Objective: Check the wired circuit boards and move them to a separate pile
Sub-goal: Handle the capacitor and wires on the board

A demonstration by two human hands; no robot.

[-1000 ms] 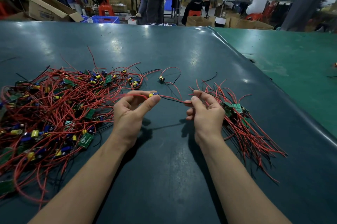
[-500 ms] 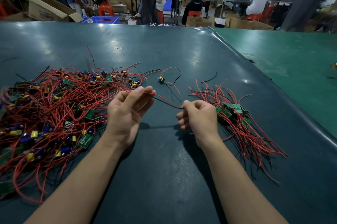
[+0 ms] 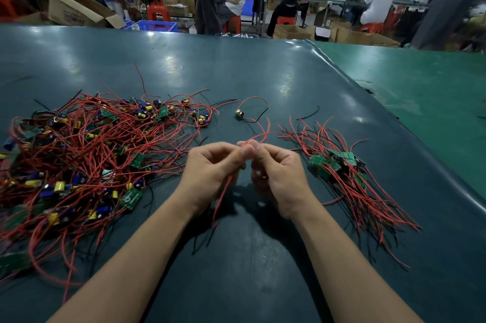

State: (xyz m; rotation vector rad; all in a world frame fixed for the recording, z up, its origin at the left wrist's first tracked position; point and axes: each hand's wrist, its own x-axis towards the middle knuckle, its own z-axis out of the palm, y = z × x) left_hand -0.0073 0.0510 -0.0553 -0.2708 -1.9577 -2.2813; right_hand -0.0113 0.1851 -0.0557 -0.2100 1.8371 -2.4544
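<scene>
My left hand [image 3: 210, 172] and my right hand [image 3: 278, 175] meet fingertip to fingertip above the dark table [image 3: 263, 270]. Together they pinch one wired circuit board, whose red wire [image 3: 223, 196] hangs down under my left hand while another end loops up past my fingers. The board itself is hidden between my fingers. A big tangled pile of boards with red and black wires [image 3: 86, 159] lies to the left. A smaller, combed pile [image 3: 347, 178] lies to the right, touching nothing I hold.
A single board with a looped red wire [image 3: 240, 113] lies beyond my hands, and a loose black wire [image 3: 309, 113] lies near it. A green table [image 3: 420, 91] adjoins on the right. People sit at benches in the background among cardboard boxes.
My hands have come together from about a hand's width apart. The wire that was stretched between them now hangs loose below my left hand.
</scene>
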